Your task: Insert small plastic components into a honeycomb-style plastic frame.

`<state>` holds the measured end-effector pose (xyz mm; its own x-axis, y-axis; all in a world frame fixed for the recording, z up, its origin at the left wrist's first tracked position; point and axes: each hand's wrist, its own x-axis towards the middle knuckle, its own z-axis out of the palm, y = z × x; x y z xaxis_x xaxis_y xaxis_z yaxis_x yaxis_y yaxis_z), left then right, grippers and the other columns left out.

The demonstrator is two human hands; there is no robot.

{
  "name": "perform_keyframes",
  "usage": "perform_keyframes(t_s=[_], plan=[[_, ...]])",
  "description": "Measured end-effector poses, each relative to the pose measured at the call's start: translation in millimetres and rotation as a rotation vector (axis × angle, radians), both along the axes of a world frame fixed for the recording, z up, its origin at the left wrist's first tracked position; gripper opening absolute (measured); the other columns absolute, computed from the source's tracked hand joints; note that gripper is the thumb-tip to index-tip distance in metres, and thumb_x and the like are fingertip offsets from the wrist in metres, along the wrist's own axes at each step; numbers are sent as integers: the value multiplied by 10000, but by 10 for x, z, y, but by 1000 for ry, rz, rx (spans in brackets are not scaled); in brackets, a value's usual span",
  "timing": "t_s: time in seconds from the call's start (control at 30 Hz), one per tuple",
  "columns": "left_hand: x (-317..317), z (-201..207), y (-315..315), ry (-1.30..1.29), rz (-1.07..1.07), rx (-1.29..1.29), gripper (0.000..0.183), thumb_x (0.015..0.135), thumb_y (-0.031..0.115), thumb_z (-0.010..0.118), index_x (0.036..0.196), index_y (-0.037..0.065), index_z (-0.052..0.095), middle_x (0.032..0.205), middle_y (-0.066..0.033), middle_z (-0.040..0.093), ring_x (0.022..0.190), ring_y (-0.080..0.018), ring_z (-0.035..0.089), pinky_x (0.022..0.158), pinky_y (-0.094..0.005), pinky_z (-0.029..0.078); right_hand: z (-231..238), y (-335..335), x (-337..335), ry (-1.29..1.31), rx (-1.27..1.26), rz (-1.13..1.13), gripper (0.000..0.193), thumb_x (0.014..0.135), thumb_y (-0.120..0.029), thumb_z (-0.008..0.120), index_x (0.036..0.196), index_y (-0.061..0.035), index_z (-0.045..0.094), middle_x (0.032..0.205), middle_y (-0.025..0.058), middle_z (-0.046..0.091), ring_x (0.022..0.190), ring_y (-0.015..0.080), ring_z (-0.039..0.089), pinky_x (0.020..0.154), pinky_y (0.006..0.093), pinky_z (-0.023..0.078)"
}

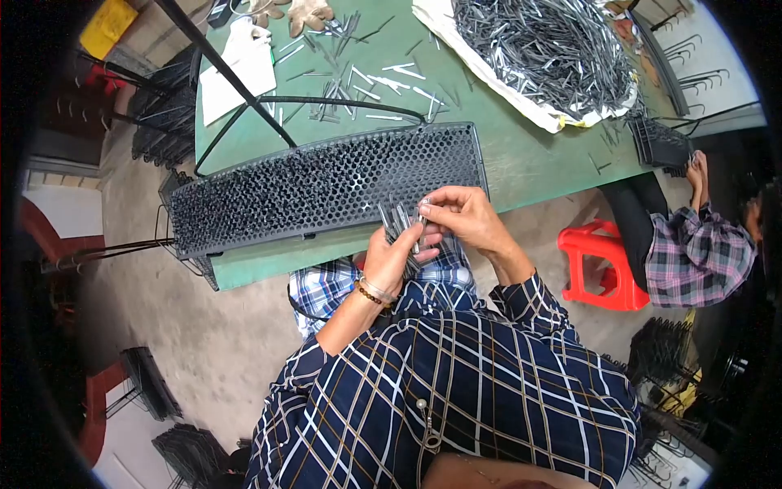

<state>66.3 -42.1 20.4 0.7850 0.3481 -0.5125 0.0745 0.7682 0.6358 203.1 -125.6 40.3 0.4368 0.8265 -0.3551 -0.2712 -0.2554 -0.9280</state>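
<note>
A bundle of thin, shiny metal strips (397, 218) stands up out of my left hand (386, 262), whose fingers are wrapped round it. My right hand (474, 222) meets the top of the bundle, thumb and forefinger pinched at the end of a strip. Just beyond both hands lies a long black rack (444, 155) with a honeycomb of holes, tilted on the table's near edge. Dark pieces crowd its left and middle part; open holes show toward the right end. How many strips the left palm hides, I cannot tell.
On the green table (521, 175) sits a white sack (489, 77) heaped with metal strips. Loose strips (391, 81), gloves (309, 15) and a white sheet (236, 85) lie farther back. A black metal frame (220, 61) crosses the rack's left. Right, a person (692, 253) works beside a red stool (599, 257).
</note>
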Motion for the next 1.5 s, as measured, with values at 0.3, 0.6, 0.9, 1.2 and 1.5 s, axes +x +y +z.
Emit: perform_keyframes(t_s=[0.3, 0.6, 0.9, 1.2, 1.5], plan=[[-34, -96, 12, 21, 35, -133, 228, 890, 129, 563, 1040, -42, 560, 1020, -197, 623, 904, -257, 642, 717, -349, 573, 39, 24, 675, -494, 178, -255, 186, 855, -107, 631, 1012, -6, 622, 882, 36, 658, 714, 49, 579, 552, 179, 447], [-40, -75, -13, 47, -34, -145, 210, 900, 115, 545, 1035, -45, 545, 1027, -214, 615, 915, -272, 641, 711, -346, 581, -88, 194, 1236, -799, 206, -185, 175, 830, -114, 644, 974, -16, 643, 825, 8, 632, 721, 64, 561, 640, 215, 454], [-14, -143, 24, 23, -72, -209, 236, 898, 123, 547, 1058, -50, 539, 1025, -211, 615, 926, -274, 638, 746, -353, 572, -98, 179, 1317, -782, 193, -75, 166, 838, -69, 629, 985, 9, 626, 910, 46, 651, 836, 102, 602, 756, 227, 474], [-36, -203, 47, 53, -50, -148, 234, 889, 115, 561, 1061, -42, 541, 970, -190, 622, 839, -232, 645, 719, -345, 578, -131, 194, 1141, -1028, 221, -137, 167, 808, -56, 657, 970, -16, 656, 926, 67, 665, 825, 142, 630, 751, 265, 490], [-15, -193, 41, 73, -66, -108, 229, 885, 127, 573, 1038, -43, 556, 932, -154, 628, 792, -196, 643, 686, -319, 581, -183, 179, 1130, -1211, 297, -145, 150, 801, -62, 643, 941, -11, 651, 895, 112, 655, 808, 242, 638, 717, 311, 495]])
